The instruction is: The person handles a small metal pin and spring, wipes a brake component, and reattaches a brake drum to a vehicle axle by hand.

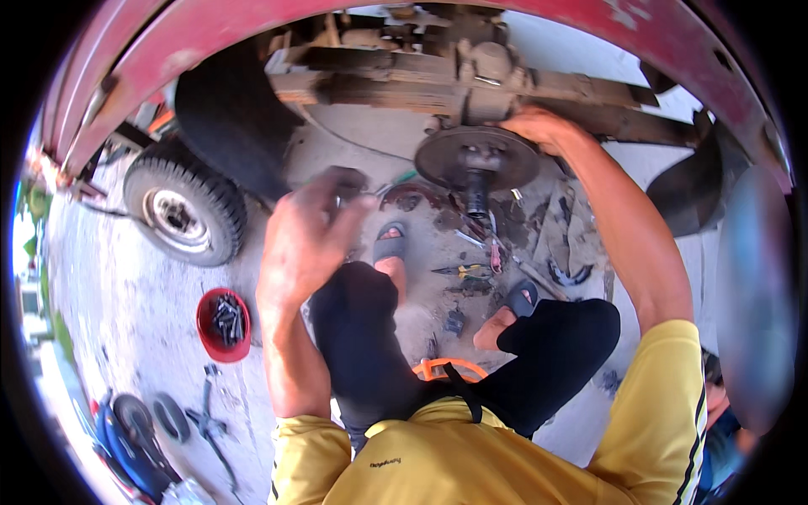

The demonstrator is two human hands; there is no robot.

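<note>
A round, dark metal plate with a hub and a short dark axle end (477, 195) sits at the end of the vehicle's axle (488, 101). My right hand (539, 128) reaches to the far right rim of the plate (433, 160); its fingertips are partly hidden there, so their grip does not show. Raised left of the plate, my left hand (311, 223) is smeared by motion. Something dark shows at its fingers, too blurred to name. Below the axle end, pliers with yellow handles (461, 270) and several other tools lie on the ground between my feet.
A red bowl (202, 324) of metal parts stands at left, below a wheel with a tyre (181, 206). The red vehicle body (252, 25) arches overhead. Dark mud flaps (231, 122) hang down. A blue motorbike (126, 454) is at lower left; another person shows at lower right.
</note>
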